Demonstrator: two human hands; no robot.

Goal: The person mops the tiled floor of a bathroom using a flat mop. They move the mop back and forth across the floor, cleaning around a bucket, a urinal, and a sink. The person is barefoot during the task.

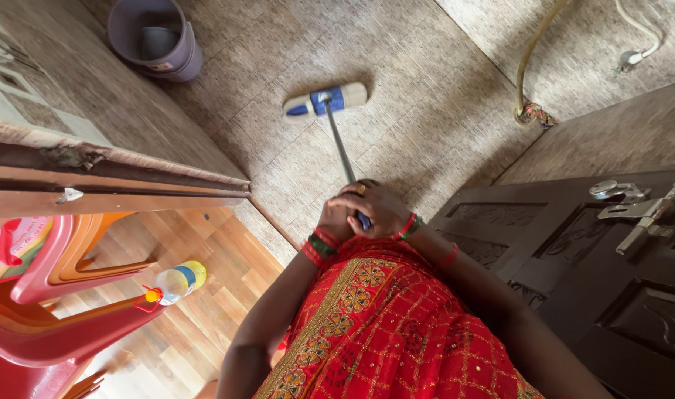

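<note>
A flat mop (327, 100) with a blue-and-cream head rests on the beige tiled floor ahead of me. Its grey handle runs back to my hands. My right hand (376, 207), with a ring and red and green bangles at the wrist, wraps the top of the handle. My left hand (332, 222), also bangled, grips the handle just beneath and behind it. Both hands meet in front of my red patterned garment (385, 325).
A grey bucket (157, 37) stands far left on the floor. A dark wooden door (574, 251) with metal latch is at right. A hose (533, 59) lies top right. Stacked red and orange plastic chairs (49, 295) and a bottle (176, 281) sit lower left.
</note>
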